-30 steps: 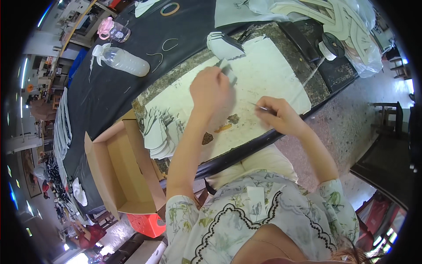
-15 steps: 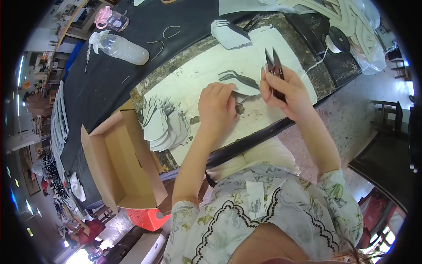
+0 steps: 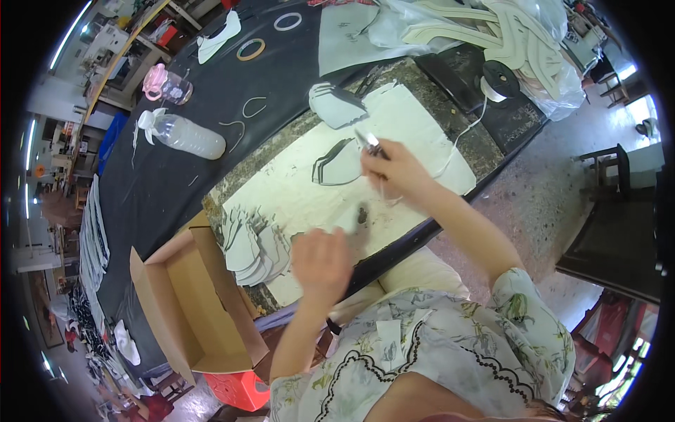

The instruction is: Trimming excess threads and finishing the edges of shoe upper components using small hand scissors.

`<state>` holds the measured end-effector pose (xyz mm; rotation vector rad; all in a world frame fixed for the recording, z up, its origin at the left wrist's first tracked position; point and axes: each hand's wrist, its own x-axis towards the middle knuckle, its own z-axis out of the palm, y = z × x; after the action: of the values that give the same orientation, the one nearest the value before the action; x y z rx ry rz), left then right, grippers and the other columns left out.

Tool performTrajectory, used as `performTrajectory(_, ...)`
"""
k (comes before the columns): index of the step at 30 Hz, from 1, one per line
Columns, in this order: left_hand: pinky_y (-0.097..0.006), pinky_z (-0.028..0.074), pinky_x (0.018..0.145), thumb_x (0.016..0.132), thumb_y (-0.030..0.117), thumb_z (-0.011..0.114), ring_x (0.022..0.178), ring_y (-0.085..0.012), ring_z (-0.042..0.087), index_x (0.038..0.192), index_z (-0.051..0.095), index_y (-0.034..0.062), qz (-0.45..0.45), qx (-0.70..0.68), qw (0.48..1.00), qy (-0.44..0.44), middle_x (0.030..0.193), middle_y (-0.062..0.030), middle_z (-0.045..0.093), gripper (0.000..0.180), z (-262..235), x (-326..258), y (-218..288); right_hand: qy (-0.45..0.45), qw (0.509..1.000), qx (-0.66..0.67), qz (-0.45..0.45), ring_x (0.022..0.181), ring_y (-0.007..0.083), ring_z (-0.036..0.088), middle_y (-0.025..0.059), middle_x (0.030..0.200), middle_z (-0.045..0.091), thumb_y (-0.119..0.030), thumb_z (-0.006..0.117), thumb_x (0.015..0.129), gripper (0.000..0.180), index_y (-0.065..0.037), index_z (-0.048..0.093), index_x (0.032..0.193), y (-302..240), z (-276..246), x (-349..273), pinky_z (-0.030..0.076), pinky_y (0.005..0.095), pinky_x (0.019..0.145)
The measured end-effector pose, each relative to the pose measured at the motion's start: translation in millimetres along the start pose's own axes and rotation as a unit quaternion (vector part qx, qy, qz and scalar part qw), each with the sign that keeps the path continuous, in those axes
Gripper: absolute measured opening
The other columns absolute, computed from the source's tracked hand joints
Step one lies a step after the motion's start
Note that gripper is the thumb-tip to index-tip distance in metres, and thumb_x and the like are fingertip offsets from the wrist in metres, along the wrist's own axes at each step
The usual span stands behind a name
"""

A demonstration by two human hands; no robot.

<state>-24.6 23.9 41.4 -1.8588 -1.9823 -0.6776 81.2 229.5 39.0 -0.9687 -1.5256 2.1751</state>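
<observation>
My right hand (image 3: 397, 172) is closed round a pair of thread snips (image 3: 370, 143), their metal tips pointing up and to the left over the white sheet (image 3: 415, 141). Just left of those fingers lies a whitish cut piece (image 3: 340, 165) with dark edges, flat on the sheet. My left hand (image 3: 321, 264) is at the sheet's near edge, smeared by motion, so its fingers cannot be read. Beyond it to the left spreads a fanned pile of similar pieces (image 3: 253, 250). A smaller stack of pieces (image 3: 337, 105) rests at the sheet's far side.
An open cardboard box (image 3: 200, 309) stands at the left, above a red stool (image 3: 239, 390). Two bottles, one whitish (image 3: 186, 136) and one with a pink lid (image 3: 167, 84), are on the dark tabletop. A thread spool (image 3: 498, 81) sits at the far right beside plastic-wrapped pieces (image 3: 503, 35).
My left hand has let go of the cut piece and drawn back toward me. The snips have tipped from upright to leftward. The whole view has shifted, with more of the table's far side showing.
</observation>
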Motion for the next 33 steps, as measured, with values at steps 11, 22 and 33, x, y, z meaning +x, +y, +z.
performTrajectory(11,-0.027,0.045,0.067,0.091,0.006,0.059,0.075,-0.0209,0.057,0.095,0.061,0.0,-0.338,-0.498,0.796,-0.06,0.093,-0.0101,0.06,0.007,-22.2,18.5,-11.1,-0.259,0.936,-0.229,-0.064,0.061,0.0024,0.039,-0.0068,0.065,0.052,-0.014,0.068,0.086,0.011,-0.003,0.066,0.086,-33.7,24.0,-37.8,0.031,0.0224,0.055)
performTrajectory(22,-0.038,0.042,0.063,0.076,0.002,0.069,0.067,-0.0271,0.054,0.075,0.059,0.0067,-0.17,-0.302,0.938,0.0,0.07,-0.0072,0.055,0.011,-8.3,1.7,12.9,-0.214,0.912,-0.334,-0.101,0.058,0.009,0.045,0.0047,0.064,0.053,-0.014,0.062,0.091,0.016,0.002,0.063,0.089,-21.1,41.2,-59.7,0.036,0.027,0.053)
performTrajectory(33,-0.047,0.045,0.095,0.078,0.018,0.074,0.115,-0.0344,0.054,0.123,0.06,0.0003,-0.062,-0.202,0.97,-0.122,0.128,-0.0157,0.056,0.05,16.5,-49.9,31.6,-0.115,0.98,-0.139,0.089,0.054,0.0086,0.059,0.0044,0.067,0.066,-0.015,0.062,0.091,0.016,0.001,0.064,0.094,2.8,19.6,-55.1,0.043,0.0232,0.051)
